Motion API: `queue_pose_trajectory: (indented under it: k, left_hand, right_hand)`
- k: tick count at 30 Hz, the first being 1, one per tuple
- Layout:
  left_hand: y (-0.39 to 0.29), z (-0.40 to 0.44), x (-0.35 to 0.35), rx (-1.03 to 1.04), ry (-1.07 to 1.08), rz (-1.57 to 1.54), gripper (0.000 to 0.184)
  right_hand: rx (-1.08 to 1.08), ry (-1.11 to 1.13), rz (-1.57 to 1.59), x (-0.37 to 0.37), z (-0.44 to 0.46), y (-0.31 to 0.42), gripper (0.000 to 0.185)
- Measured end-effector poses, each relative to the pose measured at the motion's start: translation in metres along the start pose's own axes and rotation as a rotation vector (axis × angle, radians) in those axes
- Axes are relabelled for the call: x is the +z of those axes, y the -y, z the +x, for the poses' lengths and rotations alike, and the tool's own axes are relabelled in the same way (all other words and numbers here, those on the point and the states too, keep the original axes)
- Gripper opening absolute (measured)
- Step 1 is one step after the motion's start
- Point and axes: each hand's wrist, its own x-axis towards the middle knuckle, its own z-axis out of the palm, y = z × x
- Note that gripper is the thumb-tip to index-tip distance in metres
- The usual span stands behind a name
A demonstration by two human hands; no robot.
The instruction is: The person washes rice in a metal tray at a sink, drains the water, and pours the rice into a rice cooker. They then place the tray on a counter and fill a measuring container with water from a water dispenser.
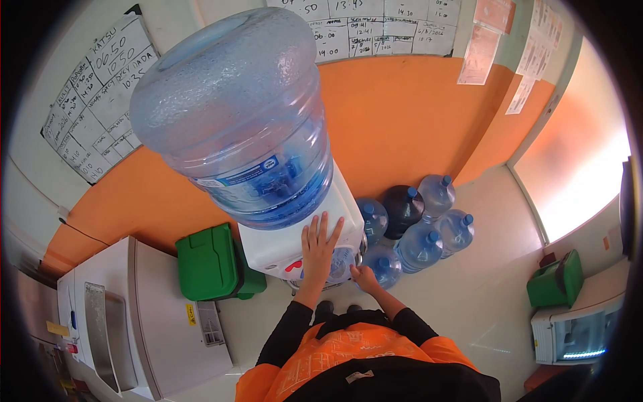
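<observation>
A big clear blue water bottle (254, 127) sits upside down on a white water dispenser (338, 201) in front of me. My left hand (320, 244) lies with its fingers spread on the dispenser's white top, just below the bottle. Lower and to the right, my right hand (364, 277) is closed near the dispenser's front right edge, beside a shiny metal part. Whatever its fingers hold, if anything, is hidden. Between my hands a clear, round plastic shape (341, 263) shows at the dispenser's front.
Several capped water bottles (420, 244) stand on the floor right of the dispenser. A green bin (207, 264) and a white chest freezer (167, 315) are on the left. Whiteboards (100, 87) hang on the wall. Another green bin (556, 281) is at far right.
</observation>
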Motion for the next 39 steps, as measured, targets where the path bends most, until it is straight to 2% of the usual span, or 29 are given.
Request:
queue_pose_trajectory:
  k: [39]
  left_hand:
    - [-0.0001, -0.0022, -0.0011, -0.024, 0.016, -0.097, 0.072]
  right_hand:
    - [0.004, -0.017, 0.009, 0.0034, 0.0009, -0.0015, 0.052]
